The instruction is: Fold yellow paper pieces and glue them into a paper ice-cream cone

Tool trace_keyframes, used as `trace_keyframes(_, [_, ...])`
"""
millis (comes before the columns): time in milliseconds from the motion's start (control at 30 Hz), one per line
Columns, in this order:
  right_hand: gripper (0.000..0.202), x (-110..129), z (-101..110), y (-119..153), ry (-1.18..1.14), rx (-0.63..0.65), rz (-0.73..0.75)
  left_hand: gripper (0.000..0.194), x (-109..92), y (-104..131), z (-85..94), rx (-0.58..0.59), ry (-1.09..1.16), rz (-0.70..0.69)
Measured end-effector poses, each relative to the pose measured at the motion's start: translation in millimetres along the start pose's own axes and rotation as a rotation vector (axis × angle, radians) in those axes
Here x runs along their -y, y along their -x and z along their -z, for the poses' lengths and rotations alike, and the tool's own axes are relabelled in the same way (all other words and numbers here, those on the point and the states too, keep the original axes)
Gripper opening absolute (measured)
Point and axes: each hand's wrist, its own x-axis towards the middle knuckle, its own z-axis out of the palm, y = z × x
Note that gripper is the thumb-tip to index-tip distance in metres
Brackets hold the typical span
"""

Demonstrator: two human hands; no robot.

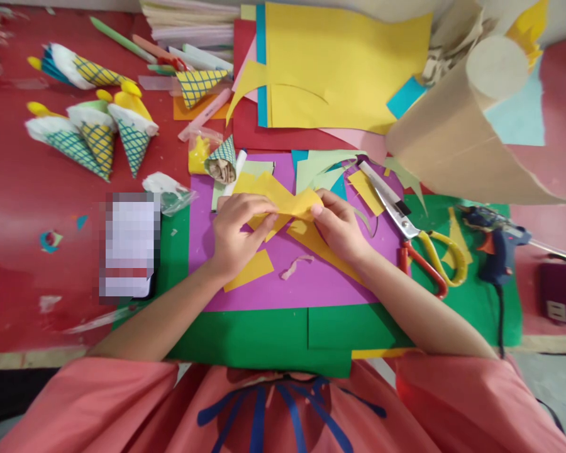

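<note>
Both hands meet over a purple sheet [330, 292], sharing one yellow paper piece [287, 194]. The left hand [241, 229] has its grip closed on the piece's near edge, thumb and fingers pinched together; the right hand [340, 225] pinches the other end, its thumb on top — so the yellow paper piece is held between the two, just above the purple sheet. Under and beside the hands lie more yellow scraps [249, 270], with a curled pinkish strip [297, 267] near them.

To the right, scissors [408, 228] with one red and one yellow handle rest partly on the purple sheet, partly on a green sheet [255, 333]. A blue glue gun [497, 258] lies beyond them, below a brown paper roll [453, 145]. On the left, a phone [131, 242] lies at the green sheet's edge — its screen is blurred. Farther up the red bench [9, 214] are patterned cones [133, 141] with white rims, and large yellow sheets [344, 56].
</note>
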Motion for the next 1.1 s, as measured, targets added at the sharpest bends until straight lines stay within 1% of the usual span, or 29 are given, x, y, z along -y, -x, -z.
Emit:
trace_keyframes(67, [0.022, 2.4, -0.5, 0.7, 0.020, 0.050, -0.047, 0.003, -0.2, -0.2, 0.0, 0.002, -0.010, -0.016])
trace_keyframes(133, [0.023, 4.2, -0.8, 1.2, 0.053, 0.072, -0.068, 0.004, -0.7, -0.5, -0.3, 0.016, -0.012, -0.036])
trace_keyframes(333, [0.021, 6.0, -1.3, 1.8, 0.048, 0.084, -0.069, 0.004, -1.8, -1.1, -1.2, 0.045, -0.019, -0.111])
trace_keyframes(500, [0.020, 8.0, -3.2, 2.4, 0.063, 0.106, -0.062, 0.002, -2.6, 0.1, -0.5, 0.097, -0.074, -0.119])
trace_keyframes(600, [0.017, 8.2, -3.5, 2.6, 0.078, 0.132, -0.041, 0.004, -3.3, 1.3, -0.1, 0.096, -0.071, -0.130])
trace_keyframes(733, [0.019, 6.4, -2.1, 2.3, 0.129, 0.130, -0.037, 0.006, -4.1, 3.0, -0.1, 0.103, -0.069, -0.129])
trace_keyframes(900, [0.017, 4.5, -0.8, 1.9, 0.097, 0.159, -0.039, 0.013, -4.5, 3.9, -0.2, 0.091, -0.003, -0.154])
trace_keyframes(967, [0.018, 4.8, -1.2, 1.7, 0.102, 0.147, -0.042, 0.014, -4.2, 3.1, 0.0, 0.096, -0.008, -0.171])
trace_keyframes(1100, [0.022, 5.2, -2.1, 1.1, 0.118, 0.125, -0.049, 0.011, -3.0, 1.8, 0.3, 0.059, -0.053, -0.217])
